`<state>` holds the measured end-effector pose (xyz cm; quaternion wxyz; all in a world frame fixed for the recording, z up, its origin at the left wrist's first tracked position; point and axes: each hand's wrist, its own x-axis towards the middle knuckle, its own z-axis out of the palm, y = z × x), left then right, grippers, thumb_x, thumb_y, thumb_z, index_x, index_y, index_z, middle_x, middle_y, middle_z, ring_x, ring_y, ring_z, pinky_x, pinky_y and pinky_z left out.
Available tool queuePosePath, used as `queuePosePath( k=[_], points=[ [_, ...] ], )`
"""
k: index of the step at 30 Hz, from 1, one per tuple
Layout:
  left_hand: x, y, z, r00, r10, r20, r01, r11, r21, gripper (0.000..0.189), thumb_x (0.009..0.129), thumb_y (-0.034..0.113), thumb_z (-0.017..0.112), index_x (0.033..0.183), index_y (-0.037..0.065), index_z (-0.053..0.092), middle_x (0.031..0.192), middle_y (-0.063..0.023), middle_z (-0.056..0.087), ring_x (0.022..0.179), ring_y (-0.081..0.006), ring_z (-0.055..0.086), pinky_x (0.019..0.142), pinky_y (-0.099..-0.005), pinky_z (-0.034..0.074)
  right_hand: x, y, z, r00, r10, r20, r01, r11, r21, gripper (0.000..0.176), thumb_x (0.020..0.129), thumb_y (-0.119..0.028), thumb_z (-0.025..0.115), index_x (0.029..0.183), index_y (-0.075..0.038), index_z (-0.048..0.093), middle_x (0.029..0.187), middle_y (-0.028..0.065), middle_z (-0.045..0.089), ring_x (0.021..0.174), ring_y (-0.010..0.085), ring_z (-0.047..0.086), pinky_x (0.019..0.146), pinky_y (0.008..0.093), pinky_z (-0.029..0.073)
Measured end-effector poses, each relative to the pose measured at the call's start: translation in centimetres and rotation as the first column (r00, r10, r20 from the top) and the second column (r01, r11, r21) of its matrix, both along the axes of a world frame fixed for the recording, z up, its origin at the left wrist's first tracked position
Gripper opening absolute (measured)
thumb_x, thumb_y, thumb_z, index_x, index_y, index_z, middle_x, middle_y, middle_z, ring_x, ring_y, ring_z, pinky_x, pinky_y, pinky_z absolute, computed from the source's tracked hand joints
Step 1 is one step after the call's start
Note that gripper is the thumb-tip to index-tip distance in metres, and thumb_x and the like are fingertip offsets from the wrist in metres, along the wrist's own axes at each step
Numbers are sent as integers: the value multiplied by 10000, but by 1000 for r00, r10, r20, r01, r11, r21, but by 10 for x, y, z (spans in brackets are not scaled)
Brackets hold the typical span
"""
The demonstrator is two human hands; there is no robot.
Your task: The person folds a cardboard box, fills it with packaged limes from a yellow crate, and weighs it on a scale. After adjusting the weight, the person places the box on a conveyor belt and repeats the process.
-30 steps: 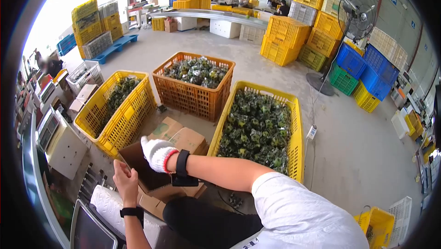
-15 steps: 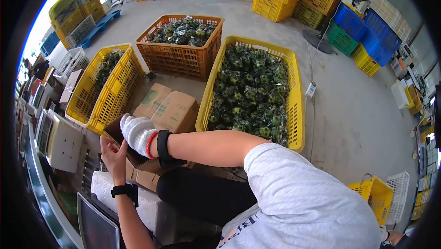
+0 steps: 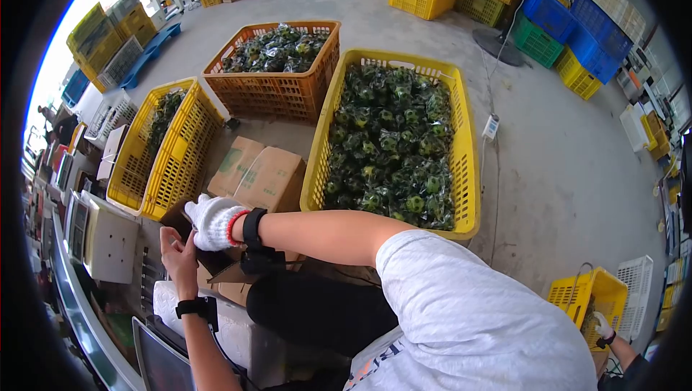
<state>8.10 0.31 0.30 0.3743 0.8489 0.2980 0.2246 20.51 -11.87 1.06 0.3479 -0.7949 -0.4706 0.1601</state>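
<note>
My left hand, bare with a black band at the wrist, is at the left over an open cardboard box. Its fingers are curled and the thumb points up; whatever they pinch is too small to make out. Close against it is my right hand, in a white knit glove with a red cuff. Those gloved fingers are closed, their tips hidden behind the hand. My right forearm crosses in front of part of the box. Just beyond lie closed cardboard boxes with green print.
A large yellow crate holds dark green produce in clear wrap. Behind stands a brown crate of similar packs; a yellow crate is at left. A white foam block sits by my left arm. Another person's gloved hand reaches into a yellow basket.
The view has shifted slightly. My hands stay together over the box, with small finger movements. At the lower right, the other person's gloved hand has come into view at the yellow basket.
</note>
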Motion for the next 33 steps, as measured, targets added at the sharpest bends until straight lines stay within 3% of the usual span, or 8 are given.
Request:
queuePosePath(
  k=[4, 8, 12, 16, 23, 26, 29, 33],
  points=[
    [13, 4, -5, 979, -87, -184, 106, 990, 96, 222, 898, 149, 734, 990, 41, 564, 593, -44, 532, 556, -106, 533, 515, -300, 397, 4, -16, 7, 999, -5, -36, 6, 1000, 27, 513, 853, -282, 663, 1258, 12, 553, 1200, 293, 604, 1094, 442, 633, 892, 481, 545],
    [16, 3, -21, 914, -106, -392, 303, 821, 484, 278, 925, 158, 601, 1176, 40, 602, 983, -260, 702, 933, -466, 662, 798, -546, 498, -11, -2, 5, 957, -22, 288, 35, 998, -43, 469, 840, -228, 675, 1221, 29, 581, 1163, 279, 632, 1025, 408, 677, 854, 457, 561],
    [0, 15, -13, 906, -334, -261, 385, 906, 178, 371, 992, 185, 580, 1347, 78, 557, 945, -176, 718, 821, -335, 698, 756, -430, 529, 19, -15, 15, 996, 84, 40, -84, 996, 1, 575, 852, -307, 623, 1306, 39, 552, 1207, 330, 624, 1119, 452, 635, 940, 493, 521],
    [-17, -5, 10, 922, -340, -186, 319, 938, -133, 503, 1000, 234, 678, 1457, 110, 509, 725, 39, 492, 677, -66, 499, 612, -253, 450, 38, -17, -6, 996, 87, -17, -88, 994, -57, 779, 858, -381, 524, 1539, -40, 359, 1364, 323, 562, 1245, 453, 567, 1037, 469, 470],
    [-30, -14, 20, 995, -95, -38, 89, 986, -138, 638, 853, 124, 704, 1438, 142, 448, 841, -65, 590, 687, -157, 603, 685, -326, 522, 46, -22, 10, 984, 140, -108, -152, 982, -115, 811, 898, -387, 573, 1583, -58, 293, 1568, 247, 398, 1427, 382, 417, 1149, 387, 357],
    [-42, -11, 35, 996, 16, 83, 13, 941, -337, 827, 811, 109, 692, 1542, 129, 306, 1231, -162, 544, 946, -251, 659, 830, -346, 560, 58, -20, 5, 985, 169, -16, -170, 984, -48, 787, 883, -422, 531, 1565, -83, 332, 1453, 233, 528, 1278, 411, 545, 1057, 444, 438],
    [-45, 6, 40, 982, -137, -131, 115, 980, -163, 1053, 786, 104, 683, 1642, 181, 74, 1640, -163, 162, 1524, -355, 240, 1146, -459, 390, 48, -7, 9, 960, 266, 82, -253, 956, -148, 784, 882, -422, 555, 1557, -78, 351, 1475, 218, 521, 1291, 390, 556, 1064, 427, 444],
    [-52, 19, 13, 997, -66, -42, 62, 994, -86, 953, 722, 162, 721, 1568, 144, 283, 1473, -142, 311, 1377, -343, 401, 1066, -494, 458, 25, -24, 22, 976, 204, 75, -215, 956, 199, 748, 925, -435, 637, 1493, 2, 424, 1444, 264, 520, 1355, 412, 474, 1131, 428, 385]
  ],
)
